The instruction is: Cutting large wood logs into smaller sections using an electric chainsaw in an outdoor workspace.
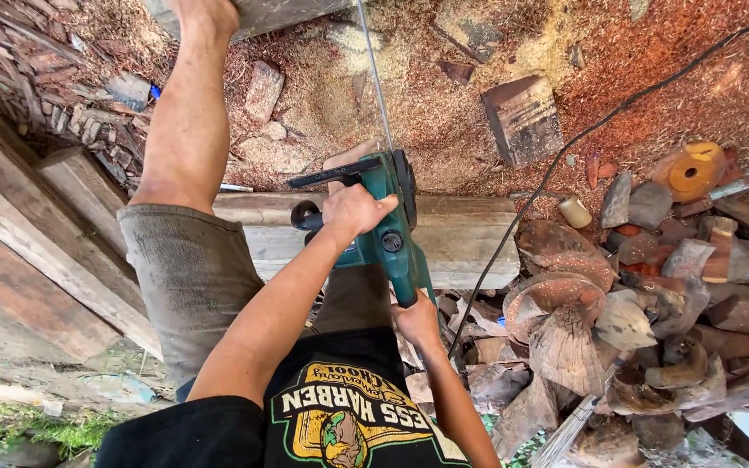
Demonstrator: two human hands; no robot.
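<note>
Over sawdust-strewn ground (478, 95), the left hand (353, 211) is closed around the green chainsaw (387, 221)'s front handle and the right hand (416, 319) around its rear grip; steady footing on the beam (461, 234) seems wise.

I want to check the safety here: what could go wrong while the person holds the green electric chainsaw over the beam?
1. Both the left hand and the right hand are bare on the green chainsaw, so a kickback may hurt them.
2. The bare leg is raised close beside the saw bar; a slip may reach it.
3. The black cable crosses the wooden beam near the saw, and may snag or be cut.
</note>
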